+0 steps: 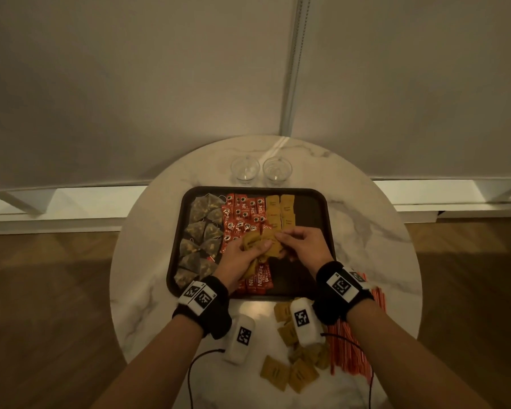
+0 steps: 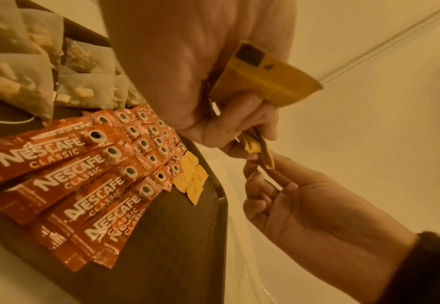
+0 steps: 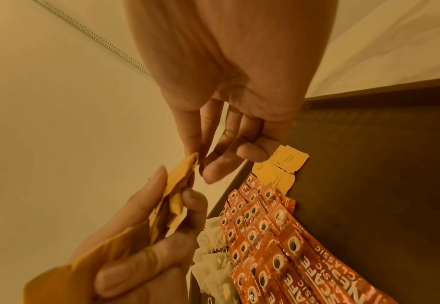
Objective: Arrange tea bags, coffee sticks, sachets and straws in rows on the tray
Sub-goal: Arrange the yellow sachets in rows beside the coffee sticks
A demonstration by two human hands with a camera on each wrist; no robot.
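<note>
Left grip (image 1: pixel 239 256) clutches sachets (image 1: pixel 255 242); right grip (image 1: pixel 303 242) pinches one.

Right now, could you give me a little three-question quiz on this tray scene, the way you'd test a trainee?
1. True or false: the straws already lie on the tray.
2. What does the left hand hold: A) tea bags, B) a bunch of yellow sachets, C) coffee sticks?
3. How many glasses stand behind the tray?

Key: 1 false, they lie on the table; 2 B, while the right hand pinches one; 3 two.
</note>
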